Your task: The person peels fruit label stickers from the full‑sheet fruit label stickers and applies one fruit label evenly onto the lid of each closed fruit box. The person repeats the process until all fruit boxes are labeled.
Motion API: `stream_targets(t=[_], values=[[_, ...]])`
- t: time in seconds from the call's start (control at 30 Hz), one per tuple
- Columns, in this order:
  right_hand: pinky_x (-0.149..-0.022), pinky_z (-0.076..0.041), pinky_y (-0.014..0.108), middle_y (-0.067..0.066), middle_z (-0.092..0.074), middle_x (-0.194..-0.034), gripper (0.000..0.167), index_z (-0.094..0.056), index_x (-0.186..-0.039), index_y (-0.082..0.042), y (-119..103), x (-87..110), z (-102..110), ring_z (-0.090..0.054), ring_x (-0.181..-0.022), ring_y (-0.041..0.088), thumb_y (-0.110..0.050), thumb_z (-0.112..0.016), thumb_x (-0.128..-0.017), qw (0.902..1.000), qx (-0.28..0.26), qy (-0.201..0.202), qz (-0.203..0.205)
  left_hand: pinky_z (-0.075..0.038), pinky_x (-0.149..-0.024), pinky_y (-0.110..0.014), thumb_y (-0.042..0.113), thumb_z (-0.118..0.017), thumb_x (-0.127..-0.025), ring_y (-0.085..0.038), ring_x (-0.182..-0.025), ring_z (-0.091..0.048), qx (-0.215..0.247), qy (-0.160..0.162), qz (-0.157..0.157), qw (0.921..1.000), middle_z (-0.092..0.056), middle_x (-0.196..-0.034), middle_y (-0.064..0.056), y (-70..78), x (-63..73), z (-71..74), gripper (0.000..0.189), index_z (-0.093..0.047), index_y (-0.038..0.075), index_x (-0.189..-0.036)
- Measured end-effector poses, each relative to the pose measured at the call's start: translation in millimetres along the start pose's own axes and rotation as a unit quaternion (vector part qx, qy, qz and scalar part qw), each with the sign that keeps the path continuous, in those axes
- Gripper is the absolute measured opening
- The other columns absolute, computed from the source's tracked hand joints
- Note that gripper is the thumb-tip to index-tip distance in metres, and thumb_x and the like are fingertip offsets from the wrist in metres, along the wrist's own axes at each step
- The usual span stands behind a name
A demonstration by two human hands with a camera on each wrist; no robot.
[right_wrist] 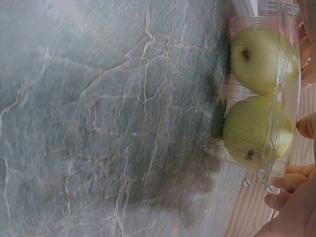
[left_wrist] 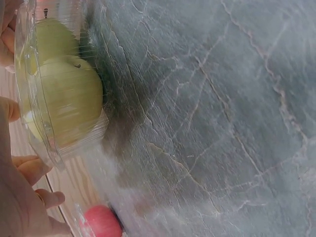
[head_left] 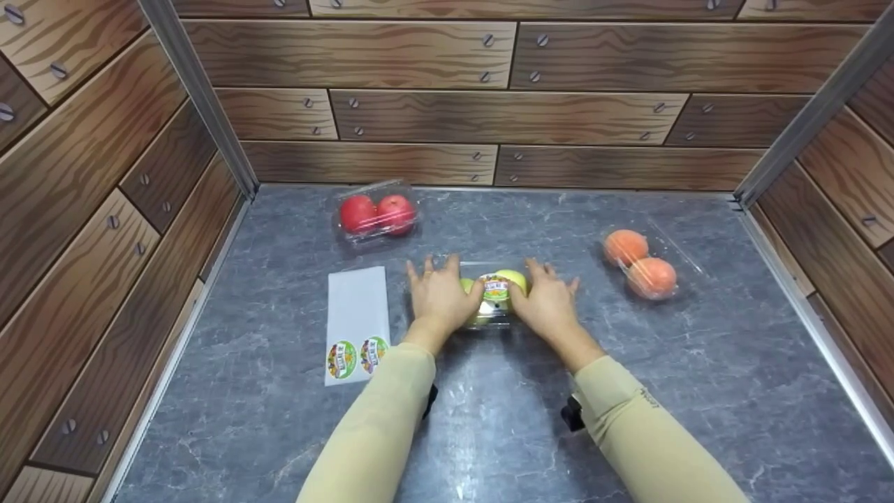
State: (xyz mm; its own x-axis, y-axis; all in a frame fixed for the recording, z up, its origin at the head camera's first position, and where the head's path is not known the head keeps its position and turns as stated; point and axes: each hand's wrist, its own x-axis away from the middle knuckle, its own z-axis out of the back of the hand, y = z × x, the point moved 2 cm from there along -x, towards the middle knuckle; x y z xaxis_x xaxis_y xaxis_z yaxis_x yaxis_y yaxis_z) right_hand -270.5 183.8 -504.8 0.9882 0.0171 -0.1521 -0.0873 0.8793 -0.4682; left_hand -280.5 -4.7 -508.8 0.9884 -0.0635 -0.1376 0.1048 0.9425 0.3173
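Green-fruit clamshell [head_left: 497,316]: on the counter [head_left: 489,440], long axis running left to right
Left hand [head_left: 441,299]: fingers splayed, unclenched, at its left end
Right hand [head_left: 550,304]: fingers likewise, right end — neither nearer
Sticker [head_left: 496,287]: atop the lid — between both thumbs

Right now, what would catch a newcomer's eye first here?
Two red fruits at the back left probably jump out first, then two orange fruits at the right. Near the center, a colorful round label tops a clear box of green fruits between left hand and right hand.
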Motion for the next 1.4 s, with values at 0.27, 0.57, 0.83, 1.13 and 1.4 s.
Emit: stream_targets(t=[0.27, 0.57, 0.83, 1.13, 1.4], values=[[-0.116, -0.01, 0.083, 0.027, -0.053, -0.153, 0.061, -0.052, -0.151, 0.005, 3, 1.1, 1, -0.045, -0.145, 0.05, -0.028, -0.062, -0.099, 1.0, -0.008, 0.005, 0.003, -0.01, -0.127, -0.066, 0.053, -0.055, -0.099, -0.039, -0.148, -0.046, 0.0, 0.0, 0.001, 1.0, -0.076, -0.124, -0.016, 1.6, 0.1, 0.7, 0.067, -0.056, 0.011, -0.152], [-0.116, -0.011, 0.083, 0.028, -0.051, -0.154, 0.064, -0.05, -0.152, 0.005, 5, 1.9, 3, -0.043, -0.147, 0.051, -0.031, -0.061, -0.101, 0.9999, -0.014, -0.004, 0.006, -0.012, -0.126, -0.067, 0.051, -0.056, -0.1, -0.041, -0.148, -0.047, 0.008, 0.003, -0.006, 1.0, -0.074, -0.127, -0.017, 2.5, 0.5, 1.7, 0.065, -0.057, 0.01, -0.151], [-0.117, -0.008, 0.083, 0.026, -0.043, -0.161, 0.077, -0.041, -0.159, 0.003, 15, 6.3, 2, -0.032, -0.152, 0.051, -0.045, -0.062, -0.103, 0.9987, -0.026, -0.042, 0.012, -0.01, -0.126, -0.068, 0.061, -0.054, -0.099, -0.045, -0.152, -0.038, 0.037, -0.031, -0.034, 0.9983, -0.063, -0.146, -0.015, -2.6, 3.6, -0.5, 0.08, -0.046, 0.01, -0.159], [-0.119, -0.002, 0.08, 0.022, -0.025, -0.171, 0.087, -0.033, -0.165, -0.002, 31, 25.8, 1, -0.018, -0.158, 0.048, -0.055, -0.062, -0.102, 0.9977, -0.031, -0.032, 0.052, -0.004, -0.126, -0.066, 0.074, -0.053, -0.097, -0.046, -0.158, -0.022, 0.036, -0.064, -0.08, 0.9941, -0.026, -0.172, -0.013, -6.9, 21.2, -0.5, 0.097, -0.03, 0.011, -0.168], [-0.121, 0.002, 0.074, 0.018, -0.025, -0.172, 0.094, -0.033, -0.166, -0.007, 32, 45.3, -3, -0.018, -0.159, 0.044, -0.064, -0.063, -0.098, 0.9942, 0.038, -0.025, 0.097, -0.008, -0.126, -0.067, 0.081, -0.047, -0.095, -0.043, -0.158, -0.026, -0.035, -0.023, -0.109, 0.9931, -0.03, -0.171, -0.011, -16.9, 39.8, 3.2, 0.101, -0.035, 0.011, -0.166]])
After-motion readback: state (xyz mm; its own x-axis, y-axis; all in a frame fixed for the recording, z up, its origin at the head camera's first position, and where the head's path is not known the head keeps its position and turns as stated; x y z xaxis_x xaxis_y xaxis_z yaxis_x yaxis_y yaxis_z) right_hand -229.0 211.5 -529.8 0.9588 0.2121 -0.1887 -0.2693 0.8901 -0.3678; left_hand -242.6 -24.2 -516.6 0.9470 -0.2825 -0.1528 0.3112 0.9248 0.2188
